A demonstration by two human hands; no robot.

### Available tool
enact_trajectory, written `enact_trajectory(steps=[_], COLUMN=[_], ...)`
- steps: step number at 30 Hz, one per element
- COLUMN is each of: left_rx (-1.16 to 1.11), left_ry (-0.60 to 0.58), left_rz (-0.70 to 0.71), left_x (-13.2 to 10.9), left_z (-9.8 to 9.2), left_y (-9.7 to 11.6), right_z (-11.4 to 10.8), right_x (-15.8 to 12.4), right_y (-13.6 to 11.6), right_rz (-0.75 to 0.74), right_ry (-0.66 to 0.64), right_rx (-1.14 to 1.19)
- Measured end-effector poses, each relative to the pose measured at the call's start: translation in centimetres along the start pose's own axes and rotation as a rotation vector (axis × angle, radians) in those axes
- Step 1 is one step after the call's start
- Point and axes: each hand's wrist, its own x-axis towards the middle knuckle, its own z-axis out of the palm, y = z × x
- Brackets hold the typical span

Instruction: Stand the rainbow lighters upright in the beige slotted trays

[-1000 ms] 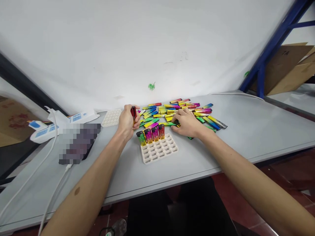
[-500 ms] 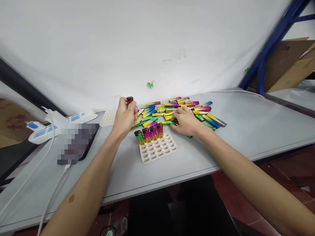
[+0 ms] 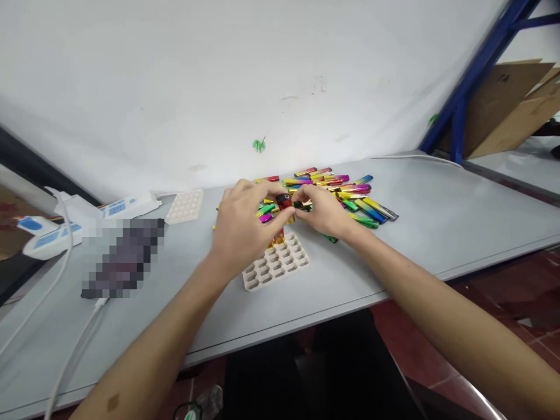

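My left hand (image 3: pixel 242 224) is closed on a red lighter (image 3: pixel 284 202) with a black top, pinched between thumb and fingers. Close beside it, my right hand (image 3: pixel 324 213) pinches another lighter (image 3: pixel 300 205); its black end shows and the fingers hide most of its body. Below both hands lies a white tray (image 3: pixel 276 267) with rows of oval holes. Lighters (image 3: pixel 278 238) stand in its far row, mostly covered by my left hand. Behind the hands, shiny multicoloured lighters (image 3: pixel 356 188) lie in a loose pile.
A second white tray (image 3: pixel 185 206) lies at the back left. Beside it are a power strip (image 3: pixel 116 207) with cables and a blurred-out phone (image 3: pixel 126 256) on a white cable. A white wall (image 3: pixel 196 87) rises behind the table (image 3: pixel 437 216). Cardboard boxes (image 3: pixel 507 111) stand at right.
My left hand has moved right with the red lighter, over the tray's far row. My right hand has drawn a lighter out of the pile, towards the left hand. The view has shifted slightly.
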Motion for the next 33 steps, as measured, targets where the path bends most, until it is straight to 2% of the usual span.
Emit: enact_trajectory(steps=[6,12,27,33], left_rx=[0.202,0.308,0.252,0.264], left_ry=[-0.144,-0.146,-0.247,-0.238], left_rz=[0.117,0.184,0.188,0.206], left_x=[-0.7,-0.9,-0.6,-0.7], left_z=[1.3,1.8,1.3,1.2], left_y=[-0.2,-0.5,-0.6,-0.4], right_z=[-0.2,-0.2,-0.1,0.0], right_x=[0.2,0.1,0.1,0.2], right_y=[-0.1,-0.2,-0.3,-0.3], right_rz=[-0.002,-0.043,-0.032,-0.036], right_ry=[0.09,0.086,0.084,0.116], right_rx=[0.031,0.004,-0.004,0.028])
